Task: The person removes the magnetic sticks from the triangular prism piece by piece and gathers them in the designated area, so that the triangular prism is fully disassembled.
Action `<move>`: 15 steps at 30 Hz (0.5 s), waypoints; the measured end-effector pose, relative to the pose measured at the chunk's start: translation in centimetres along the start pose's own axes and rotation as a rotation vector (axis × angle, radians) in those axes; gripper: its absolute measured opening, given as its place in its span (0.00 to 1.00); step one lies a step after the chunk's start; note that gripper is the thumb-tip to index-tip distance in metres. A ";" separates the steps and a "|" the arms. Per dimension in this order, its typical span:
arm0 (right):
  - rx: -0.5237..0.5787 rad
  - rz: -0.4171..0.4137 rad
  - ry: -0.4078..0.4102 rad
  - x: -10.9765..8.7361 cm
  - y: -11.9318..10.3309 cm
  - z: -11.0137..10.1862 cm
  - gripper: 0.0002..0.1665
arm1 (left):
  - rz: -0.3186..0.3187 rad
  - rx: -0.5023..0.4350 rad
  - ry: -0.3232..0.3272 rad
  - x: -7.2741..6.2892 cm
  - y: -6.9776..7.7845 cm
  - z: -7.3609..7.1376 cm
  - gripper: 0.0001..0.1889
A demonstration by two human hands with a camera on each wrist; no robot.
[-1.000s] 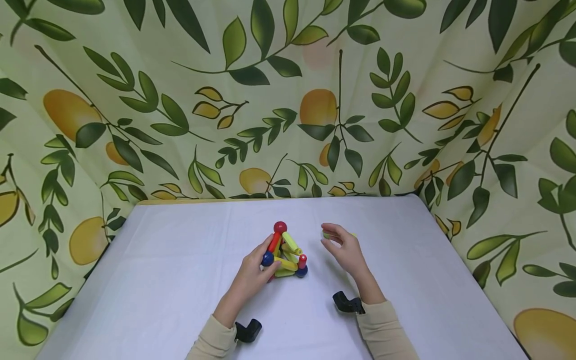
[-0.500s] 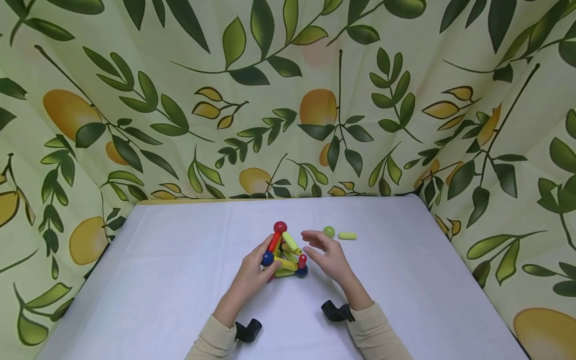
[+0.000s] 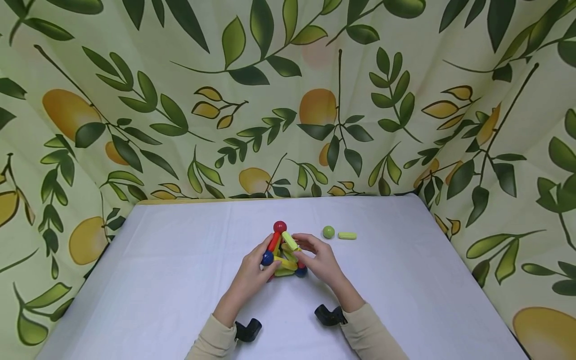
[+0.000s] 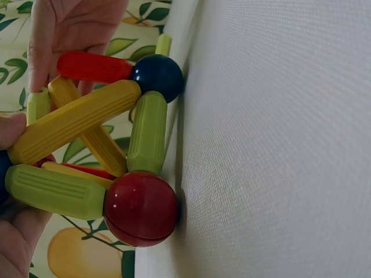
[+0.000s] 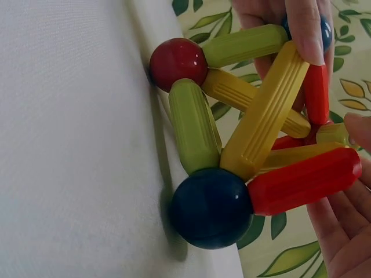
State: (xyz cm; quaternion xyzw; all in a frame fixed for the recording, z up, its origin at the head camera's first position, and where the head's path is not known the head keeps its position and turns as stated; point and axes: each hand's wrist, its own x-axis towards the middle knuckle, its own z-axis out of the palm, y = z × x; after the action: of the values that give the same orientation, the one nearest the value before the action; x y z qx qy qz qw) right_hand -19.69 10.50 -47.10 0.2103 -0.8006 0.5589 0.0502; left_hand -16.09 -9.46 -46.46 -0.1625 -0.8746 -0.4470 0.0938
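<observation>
A toy frame of magnetic sticks and balls stands on the table, topped by a red ball (image 3: 280, 227). My left hand (image 3: 252, 272) grips its left side, with the thumb on a yellow stick (image 5: 266, 110) and the fingers by a blue ball (image 3: 267, 258). From the right, my right hand (image 3: 321, 260) pinches the lower end of a light green stick (image 3: 289, 241) that slopes down from the red ball. A red stick (image 4: 95, 66) juts from the lower right blue ball (image 5: 212, 208), its other end joined to nothing. My right hand partly hides that corner in the head view.
A loose green ball (image 3: 329, 232) and a loose light green stick (image 3: 347, 235) lie right of the frame. White cloth (image 3: 180, 260) covers the table. A leaf-print curtain (image 3: 270, 125) hangs behind it and along the sides.
My right hand has moved left from beside the loose green ball to the frame's right side, uncovering the ball and loose stick. My left hand keeps its grip in place.
</observation>
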 end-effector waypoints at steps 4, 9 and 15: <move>0.003 0.026 0.001 0.1 -0.1 0.4 0.22 | 0.011 0.003 0.006 0.0 0.0 0.0 0.37; -0.004 0.013 0.037 0.1 0.0 0.8 0.21 | 0.016 0.006 0.008 0.0 0.0 0.0 0.37; -0.007 -0.024 0.081 -0.1 0.0 1.2 0.19 | 0.015 0.003 0.007 0.1 0.0 0.0 0.37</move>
State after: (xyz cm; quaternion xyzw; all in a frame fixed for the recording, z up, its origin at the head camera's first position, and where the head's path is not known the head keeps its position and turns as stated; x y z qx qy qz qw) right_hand -19.45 9.44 -47.56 0.1966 -0.7974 0.5633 0.0901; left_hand -16.15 -9.44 -46.49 -0.1672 -0.8739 -0.4454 0.1004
